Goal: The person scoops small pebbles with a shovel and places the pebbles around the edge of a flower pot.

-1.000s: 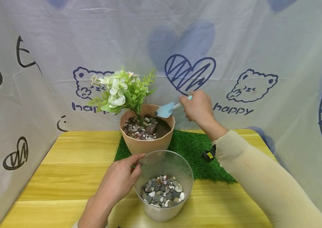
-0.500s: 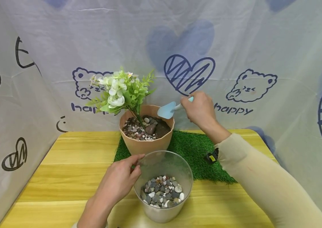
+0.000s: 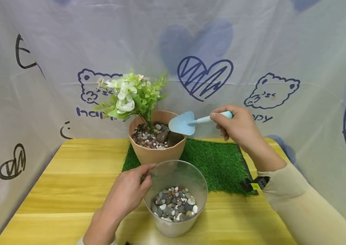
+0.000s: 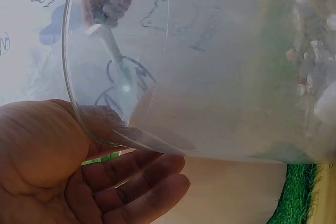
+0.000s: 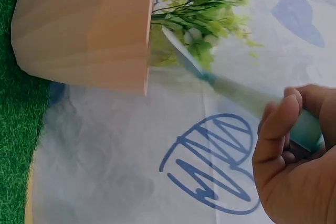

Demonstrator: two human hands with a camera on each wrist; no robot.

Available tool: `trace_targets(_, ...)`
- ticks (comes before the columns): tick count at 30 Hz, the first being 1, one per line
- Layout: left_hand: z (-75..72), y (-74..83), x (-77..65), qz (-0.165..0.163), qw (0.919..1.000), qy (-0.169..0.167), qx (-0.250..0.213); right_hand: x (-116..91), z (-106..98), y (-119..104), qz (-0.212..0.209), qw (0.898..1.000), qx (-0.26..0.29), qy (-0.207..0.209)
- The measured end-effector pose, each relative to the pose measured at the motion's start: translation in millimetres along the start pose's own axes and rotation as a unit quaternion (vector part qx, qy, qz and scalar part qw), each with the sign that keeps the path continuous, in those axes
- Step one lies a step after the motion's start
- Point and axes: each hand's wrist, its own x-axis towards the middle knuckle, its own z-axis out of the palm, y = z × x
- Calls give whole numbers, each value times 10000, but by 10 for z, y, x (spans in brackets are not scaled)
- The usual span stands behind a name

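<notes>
My right hand grips the handle of a light blue trowel. Its blade overlaps the right rim of a peach flowerpot and looks bare on top. In the right wrist view the trowel slants over the pot's edge, fingers curled round its handle. White flowers with green leaves stand in the pot among pebbles and dark soil. My left hand pinches the rim of a clear plastic bucket; grey and white stones lie inside it.
Beneath the pot lies a green turf mat on a yellow wooden table. Right behind the table hangs a white curtain printed with hearts and bears. The bucket stands in front of the pot, close to it.
My right hand has drawn the trowel back to the right and lower, its blade shifting from over the soil to the pot's right rim. The left hand keeps its place on the bucket.
</notes>
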Motion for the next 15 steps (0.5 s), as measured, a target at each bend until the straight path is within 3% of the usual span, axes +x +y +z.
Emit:
trace_targets(5, -15, -3, 8, -27, 10000, -48, -9, -271, -106, -31, -77, 9994, -226, -249)
trace_targets(10, -5, -8, 9, -38, 10000, -75, -52, -580, -105, -106, -559, 9951, -658, -474)
trace_targets(13, -3, -11, 4, 14, 10000, -21, -40, -722, -48, -138, -943, 9867, -1128, -688)
trace_targets(15, -5, -9, 0, 52, 10000, 16, -47, -784, 23, -128, -1374, 9748, -1576, -780)
